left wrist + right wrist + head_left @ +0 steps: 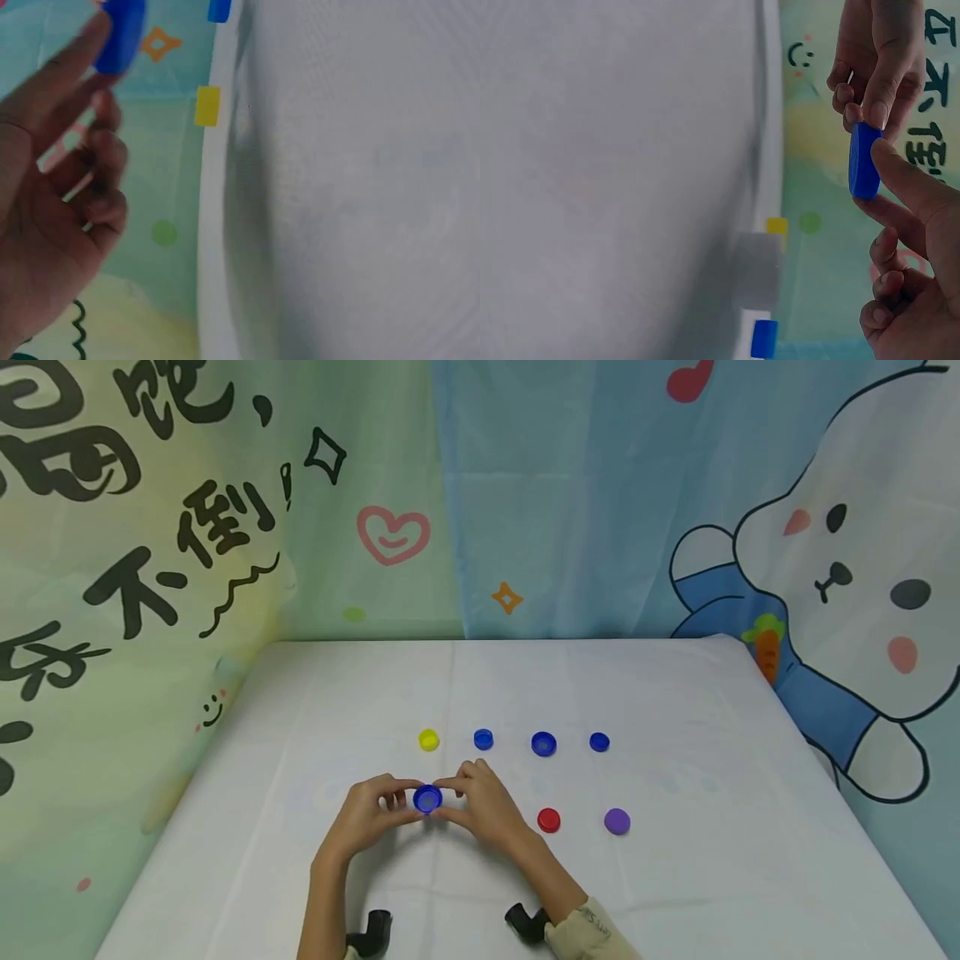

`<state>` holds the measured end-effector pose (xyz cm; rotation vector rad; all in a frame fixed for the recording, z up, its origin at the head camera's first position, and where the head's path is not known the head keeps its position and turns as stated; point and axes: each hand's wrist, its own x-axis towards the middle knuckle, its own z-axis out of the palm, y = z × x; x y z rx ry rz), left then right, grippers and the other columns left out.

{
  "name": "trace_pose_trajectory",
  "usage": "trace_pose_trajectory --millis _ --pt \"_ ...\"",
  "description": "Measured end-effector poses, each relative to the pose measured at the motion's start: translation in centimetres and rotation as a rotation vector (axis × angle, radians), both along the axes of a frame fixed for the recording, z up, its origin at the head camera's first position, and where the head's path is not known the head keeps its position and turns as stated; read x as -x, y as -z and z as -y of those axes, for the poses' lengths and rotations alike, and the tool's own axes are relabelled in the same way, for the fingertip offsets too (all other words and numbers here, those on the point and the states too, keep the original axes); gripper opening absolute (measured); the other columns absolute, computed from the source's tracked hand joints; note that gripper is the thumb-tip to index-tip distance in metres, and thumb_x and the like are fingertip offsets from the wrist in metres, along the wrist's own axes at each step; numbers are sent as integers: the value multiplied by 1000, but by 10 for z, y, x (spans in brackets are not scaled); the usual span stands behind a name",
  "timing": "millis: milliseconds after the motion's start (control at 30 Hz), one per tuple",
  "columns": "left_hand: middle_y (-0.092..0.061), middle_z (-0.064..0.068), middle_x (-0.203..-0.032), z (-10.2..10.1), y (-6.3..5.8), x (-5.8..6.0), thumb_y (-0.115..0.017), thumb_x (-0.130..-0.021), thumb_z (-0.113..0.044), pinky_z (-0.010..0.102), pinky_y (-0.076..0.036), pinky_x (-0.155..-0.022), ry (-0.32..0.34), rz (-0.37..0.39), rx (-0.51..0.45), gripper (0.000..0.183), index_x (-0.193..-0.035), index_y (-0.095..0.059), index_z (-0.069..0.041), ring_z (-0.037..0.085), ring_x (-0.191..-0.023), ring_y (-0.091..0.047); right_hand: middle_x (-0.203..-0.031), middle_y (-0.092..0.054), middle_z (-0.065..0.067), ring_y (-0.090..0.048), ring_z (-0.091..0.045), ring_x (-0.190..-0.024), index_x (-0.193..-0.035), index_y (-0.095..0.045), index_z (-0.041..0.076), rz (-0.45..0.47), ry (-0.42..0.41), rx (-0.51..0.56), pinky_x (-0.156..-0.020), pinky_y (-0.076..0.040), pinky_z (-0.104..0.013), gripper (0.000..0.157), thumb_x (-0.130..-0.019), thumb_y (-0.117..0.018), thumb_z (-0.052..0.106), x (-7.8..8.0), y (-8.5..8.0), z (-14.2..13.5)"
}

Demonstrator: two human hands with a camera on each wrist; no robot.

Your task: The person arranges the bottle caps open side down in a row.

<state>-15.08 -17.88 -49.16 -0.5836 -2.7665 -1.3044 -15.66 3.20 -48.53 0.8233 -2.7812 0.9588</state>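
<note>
A round blue bottle cap [427,799] is held between both hands above the white table, its hollow side showing in the head view. My left hand [372,814] pinches its left edge with thumb and forefinger. From the other side my right hand [483,804] pinches it the same way. The right wrist view shows the cap [865,160] edge-on between the two pairs of fingertips. Part of the blue cap [121,36] shows at the top of the left wrist view. Each hand's other fingers are loosely curled.
Behind the hands stand a yellow cap [428,740] and three blue caps [483,739] in a row. A red cap [549,820] and a purple cap [617,822] lie to the right on the white tabletop [712,877]. A printed curtain [555,527] hangs behind.
</note>
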Motion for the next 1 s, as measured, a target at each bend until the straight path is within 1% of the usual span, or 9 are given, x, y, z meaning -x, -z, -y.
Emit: trace_pose_trajectory --millis 233,400,467,567,667,767,867,933,1000 --pt "-53 -10 -71 -19 -23 -1 -78 -72 -32 25 -39 -56 44 -128 -54 35 -104 -70 -20 13 -67 -50 -76 -46 1 -35 -8 -75 -109 -70 17 -33 14 129 -60 -34 -22 39 -75 -76 35 -8 -21 -24" --pt "-54 -6 -71 -35 -33 -3 -79 -71 -29 31 -41 -57 83 -148 -140 35 -104 -70 -20 12 -67 -49 -75 -40 10 -38 -13 -74 -108 -70 17 -46 20 238 -61 -33 -24 39 -73 -78 33 -17 -33 -43" --pt "-54 -5 -70 -41 -35 -4 -80 -70 -26 30 -40 -57 94 -153 -172 35 -104 -70 -18 13 -67 -49 -75 -39 13 -39 -15 -75 -108 -70 18 -54 23 254 -62 -33 -24 39 -73 -78 32 -19 -36 -50" --pt "-54 0 -68 -51 -39 -7 -81 -70 -19 28 -39 -56 113 -160 -210 36 -103 -70 -11 17 -64 -49 -76 -40 13 -40 -15 -75 -107 -71 17 -77 29 269 -63 -34 -26 38 -73 -79 31 -22 -39 -58" --pt "-53 6 -67 -60 -49 -12 -80 -70 -10 26 -39 -56 132 -154 -243 34 -102 -69 -4 22 -63 -49 -76 -41 13 -40 -15 -77 -106 -71 16 -98 35 268 -64 -35 -27 38 -72 -80 30 -22 -39 -64" --pt "-53 11 -68 -66 -61 -17 -79 -71 -6 27 -40 -56 146 -121 -260 34 -102 -68 0 27 -63 -50 -76 -41 13 -40 -13 -77 -105 -71 17 -103 41 259 -64 -35 -27 38 -71 -80 30 -22 -38 -69" --pt "-54 10 -69 -68 -64 -18 -76 -74 -6 28 -38 -55 153 -31 -285 35 -107 -67 1 26 -63 -48 -76 -41 13 -39 -11 -77 -105 -72 17 -109 51 256 -63 -36 -26 37 -71 -80 30 -22 -36 -72" --pt "-54 8 -72 -69 -58 -17 -74 -78 -9 26 -37 -55 137 72 -317 35 -111 -66 -1 23 -63 -47 -76 -41 13 -38 -9 -77 -105 -72 17 -114 58 256 -63 -36 -25 38 -71 -81 30 -22 -34 -74" --pt "-56 3 -75 -69 -49 -14 -70 -82 -15 25 -36 -56 98 208 -357 33 -113 -66 -5 17 -65 -46 -76 -40 13 -39 -12 -76 -105 -72 17 -120 60 261 -63 -35 -25 38 -70 -81 30 -22 -33 -75"
